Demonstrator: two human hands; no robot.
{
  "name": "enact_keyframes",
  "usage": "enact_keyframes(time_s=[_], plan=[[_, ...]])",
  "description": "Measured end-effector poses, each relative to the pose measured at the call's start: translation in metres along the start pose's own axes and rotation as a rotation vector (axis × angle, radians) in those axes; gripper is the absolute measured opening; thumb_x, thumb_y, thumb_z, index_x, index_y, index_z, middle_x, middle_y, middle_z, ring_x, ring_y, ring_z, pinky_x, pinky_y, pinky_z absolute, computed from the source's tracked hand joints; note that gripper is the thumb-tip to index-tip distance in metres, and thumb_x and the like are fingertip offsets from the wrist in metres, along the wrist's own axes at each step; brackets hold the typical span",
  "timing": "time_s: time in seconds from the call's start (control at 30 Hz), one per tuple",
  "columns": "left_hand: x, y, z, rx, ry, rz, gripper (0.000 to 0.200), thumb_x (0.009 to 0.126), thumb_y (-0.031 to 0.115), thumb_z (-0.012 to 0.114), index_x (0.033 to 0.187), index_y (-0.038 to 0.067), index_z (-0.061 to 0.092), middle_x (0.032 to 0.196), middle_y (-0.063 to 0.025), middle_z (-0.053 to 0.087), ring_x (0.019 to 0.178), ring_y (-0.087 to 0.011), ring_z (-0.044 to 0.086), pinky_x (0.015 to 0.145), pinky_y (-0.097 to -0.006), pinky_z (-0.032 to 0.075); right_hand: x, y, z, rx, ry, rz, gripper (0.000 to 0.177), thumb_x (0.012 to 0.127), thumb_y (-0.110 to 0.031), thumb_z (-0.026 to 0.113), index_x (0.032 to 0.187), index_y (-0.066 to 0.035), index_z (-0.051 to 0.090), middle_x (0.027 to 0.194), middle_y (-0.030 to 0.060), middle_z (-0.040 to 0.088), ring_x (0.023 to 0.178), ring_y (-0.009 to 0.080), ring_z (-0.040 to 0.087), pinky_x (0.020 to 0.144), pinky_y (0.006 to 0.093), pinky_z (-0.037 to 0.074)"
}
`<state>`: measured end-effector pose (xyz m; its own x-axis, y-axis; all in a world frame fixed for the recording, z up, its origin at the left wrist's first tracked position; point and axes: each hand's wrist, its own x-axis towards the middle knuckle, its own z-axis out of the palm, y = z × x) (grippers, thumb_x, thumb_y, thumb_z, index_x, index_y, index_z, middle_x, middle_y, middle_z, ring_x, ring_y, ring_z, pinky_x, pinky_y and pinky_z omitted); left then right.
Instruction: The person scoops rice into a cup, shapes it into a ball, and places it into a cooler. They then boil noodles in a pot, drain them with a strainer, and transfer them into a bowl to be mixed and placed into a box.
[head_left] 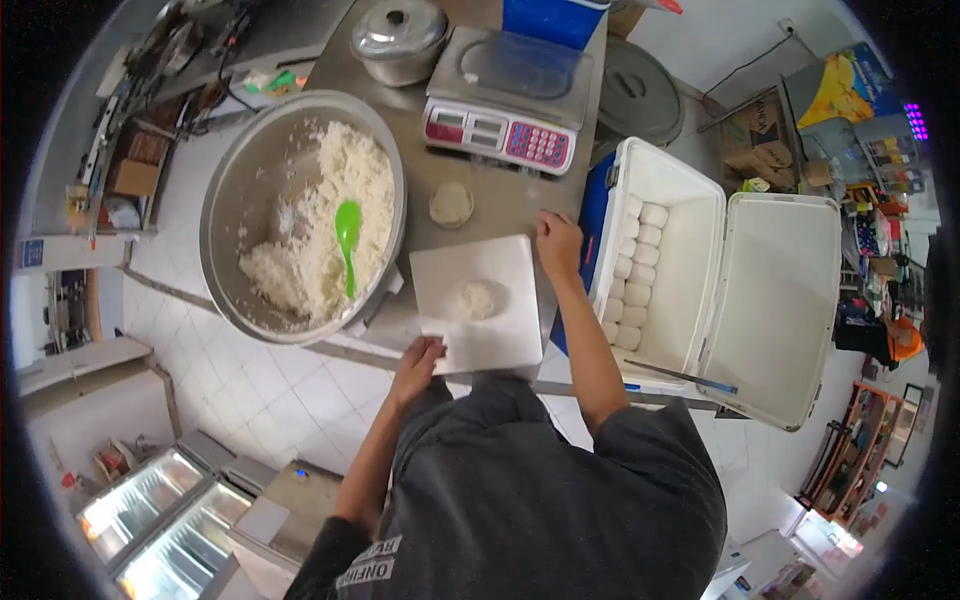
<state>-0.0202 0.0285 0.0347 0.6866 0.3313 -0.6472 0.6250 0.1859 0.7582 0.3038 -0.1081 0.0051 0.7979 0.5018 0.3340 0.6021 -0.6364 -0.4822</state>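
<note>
Lump [477, 300] could slide if left fingers [432, 347], grip unclear, tip the board [500, 345] beside them; right fingers [548, 222] curled together.

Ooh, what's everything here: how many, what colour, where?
Table: one, grey, centre
Board: one, white, table's near edge
Tub: one, silver, left
Rice: one heap, white, in tub
Spoon: one, green, on rice
Scale: one, white-red, beyond board
Pot: one, silver, beside scale
Rice clump: one, white, on board
Round item: one, whitish, beyond board
Cooler: one, white inside, right
Lumps: over ten, white, in cooler
Background clutter: uncountable, mixed, around
Shirt: one, dark grey, bottom
Left hand: one, at board's corner
Right hand: one, right of board
</note>
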Motion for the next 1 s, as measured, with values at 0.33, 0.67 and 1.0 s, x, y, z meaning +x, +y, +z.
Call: enact_keyframes(time_s=[0.33, 0.67, 1.0], plan=[[0.029, 0.019, 0.057, -0.133, 0.427, 0.284, 0.021, 0.095, 0.021, 0.06, 0.098, 0.0, 0.064, 0.092, -0.0092, 0.067, 0.089, -0.0163, 0.062, 0.072, -0.0296, 0.049, -0.159, -0.077, -0.063, 1.063, -0.365, 0.689, 0.021, 0.091, -0.012, 0.067, 0.085, 0.007, 0.072, 0.073, 0.0098, 0.07, 0.058, 0.0097, 0.061, 0.056, 0.024, 0.051], [0.046, -0.015, 0.034, 0.124, 0.453, 0.342, 0.017, 0.09, 0.015, 0.061, 0.094, -0.001, 0.063, 0.087, -0.013, 0.066, 0.085, -0.0206, 0.064, 0.074, -0.0337, 0.05, -0.158, -0.038, -0.026, 0.235, -0.458, 0.169, 0.012, 0.084, -0.008, 0.063, 0.081, 0.003, 0.067, 0.087, 0.018, 0.07, 0.078, 0.0376, 0.065, 0.072, 0.0433, 0.053], [0.038, -0.035, 0.025, 0.558, 0.304, 0.584, 0.029, 0.084, 0.018, 0.068, 0.105, -0.001, 0.06, 0.106, -0.0214, 0.061, 0.105, -0.0399, 0.056, 0.092, -0.0483, 0.045, -0.139, -0.01, 0.011, 0.156, -0.811, -0.243, 0.018, 0.071, -0.012, 0.074, 0.083, -0.001, 0.066, 0.084, 0.0144, 0.06, 0.094, 0.0325, 0.058, 0.083, 0.042, 0.048]])
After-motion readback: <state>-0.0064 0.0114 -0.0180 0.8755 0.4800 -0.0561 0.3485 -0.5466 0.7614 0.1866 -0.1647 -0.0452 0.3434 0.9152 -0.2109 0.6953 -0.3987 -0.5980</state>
